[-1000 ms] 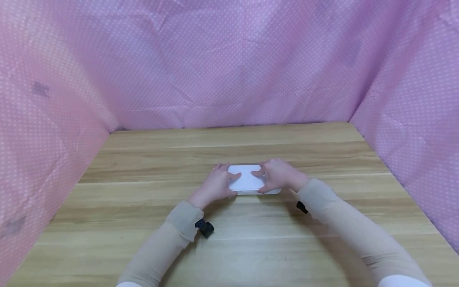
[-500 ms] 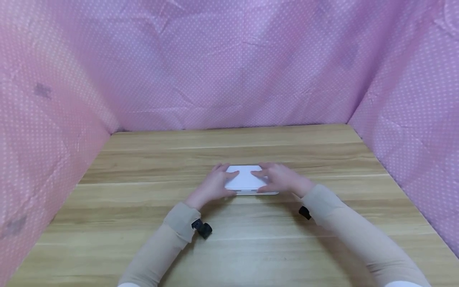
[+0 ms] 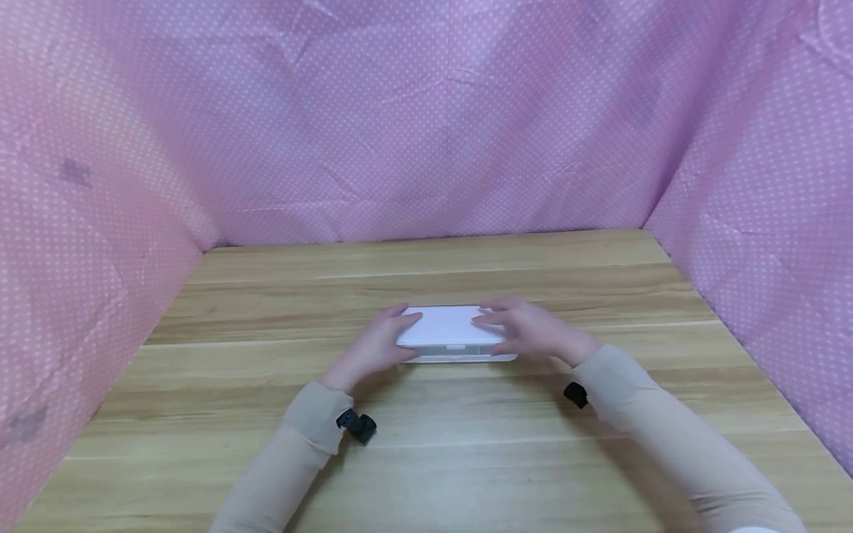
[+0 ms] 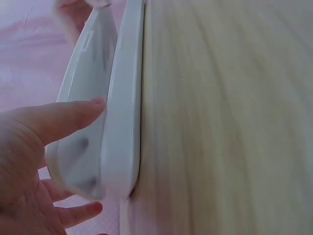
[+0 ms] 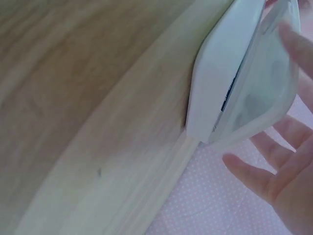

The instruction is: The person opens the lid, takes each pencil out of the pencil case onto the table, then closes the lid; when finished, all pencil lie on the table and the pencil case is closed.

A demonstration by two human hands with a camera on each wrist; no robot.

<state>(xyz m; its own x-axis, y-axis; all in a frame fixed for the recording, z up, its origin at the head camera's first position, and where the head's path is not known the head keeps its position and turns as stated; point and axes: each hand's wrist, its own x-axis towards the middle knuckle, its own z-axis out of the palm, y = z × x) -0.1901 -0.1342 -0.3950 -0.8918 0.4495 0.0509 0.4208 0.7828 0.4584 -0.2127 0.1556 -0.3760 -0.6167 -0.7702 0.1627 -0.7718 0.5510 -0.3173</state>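
A white plastic storage box [image 3: 453,326] lies on the wooden table between my hands. Its flat white lid has a small catch at the front, over a pale translucent wall and a white base [image 4: 124,112]. With the thumb on the front and fingers over the top and back, my left hand [image 3: 373,344] holds the left end. My right hand [image 3: 536,333] spans the other end the same way. Lower fingers of both hands stretch past the box's ends in the wrist views. A narrow dark line of print shows along the seam in the right wrist view.
The wooden table [image 3: 453,444] reaches well beyond the box on every side. Pink dotted cloth [image 3: 426,126] hangs behind it and along both sides. A small black camera [image 3: 356,426] sits on the left wrist, another on the right [image 3: 576,394].
Both hands have slid apart toward the box's ends, the left one farther. More of the lid, the front wall and the catch show, and the lid's front edge stands higher.
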